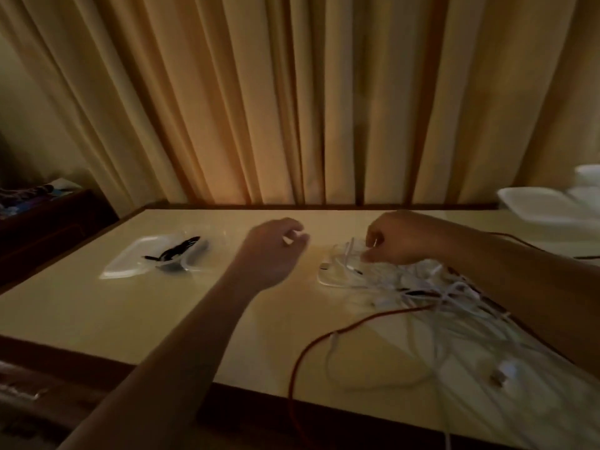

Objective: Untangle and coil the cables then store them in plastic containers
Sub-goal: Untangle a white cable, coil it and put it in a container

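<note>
Pinching a white cable point(348, 251), the right hand point(397, 240) is hovering over a clear container point(324, 280); the left hand point(276, 251) is gripping a white plug point(290, 239).
Tangled cables point(454, 306) are lying just right of it; another container point(130, 264) is sitting far left.

Left hand point(276, 251): mine, bare; the back of it faces the lens, its outline smeared by blur, my fingertips too soft to tell apart.
Right hand point(399, 238): bare, a little sharper; my knuckles show as a rounded ridge.
Left forearm point(181, 352): bare right to the frame's edge, long and slim, narrowing at the wrist.
Right forearm point(519, 280): bare as well, looks thicker in the picture, its underside in deep shadow.
Detail: nails and skin lines too dim to make out.
</note>
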`<move>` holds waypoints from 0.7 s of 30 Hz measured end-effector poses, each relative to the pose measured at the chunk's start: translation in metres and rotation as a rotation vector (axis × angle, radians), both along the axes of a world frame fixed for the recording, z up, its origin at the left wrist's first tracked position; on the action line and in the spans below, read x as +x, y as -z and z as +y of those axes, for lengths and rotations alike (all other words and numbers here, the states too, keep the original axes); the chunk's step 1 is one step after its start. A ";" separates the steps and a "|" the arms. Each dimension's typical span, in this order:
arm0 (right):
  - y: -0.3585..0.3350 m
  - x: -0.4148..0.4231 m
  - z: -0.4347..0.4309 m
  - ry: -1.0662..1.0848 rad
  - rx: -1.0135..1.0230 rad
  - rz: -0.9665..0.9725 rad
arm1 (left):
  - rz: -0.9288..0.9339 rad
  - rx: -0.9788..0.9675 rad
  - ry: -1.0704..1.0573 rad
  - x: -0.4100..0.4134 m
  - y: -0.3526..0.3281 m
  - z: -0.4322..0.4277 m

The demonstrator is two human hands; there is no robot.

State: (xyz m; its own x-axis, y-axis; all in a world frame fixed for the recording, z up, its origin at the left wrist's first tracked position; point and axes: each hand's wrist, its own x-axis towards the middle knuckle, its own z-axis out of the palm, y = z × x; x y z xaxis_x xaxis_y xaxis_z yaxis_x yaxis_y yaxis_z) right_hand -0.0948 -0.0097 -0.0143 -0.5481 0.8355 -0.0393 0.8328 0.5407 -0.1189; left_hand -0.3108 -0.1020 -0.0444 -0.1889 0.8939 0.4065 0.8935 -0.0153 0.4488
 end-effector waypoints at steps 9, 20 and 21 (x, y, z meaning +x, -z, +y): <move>0.026 0.038 0.019 0.059 0.040 0.292 | 0.138 -0.412 0.099 0.060 0.018 0.054; -0.001 0.106 0.043 0.099 0.205 0.175 | -0.839 0.109 0.159 0.065 -0.027 0.050; -0.005 0.110 0.042 0.114 0.209 0.141 | -0.879 0.126 0.178 0.065 -0.033 0.048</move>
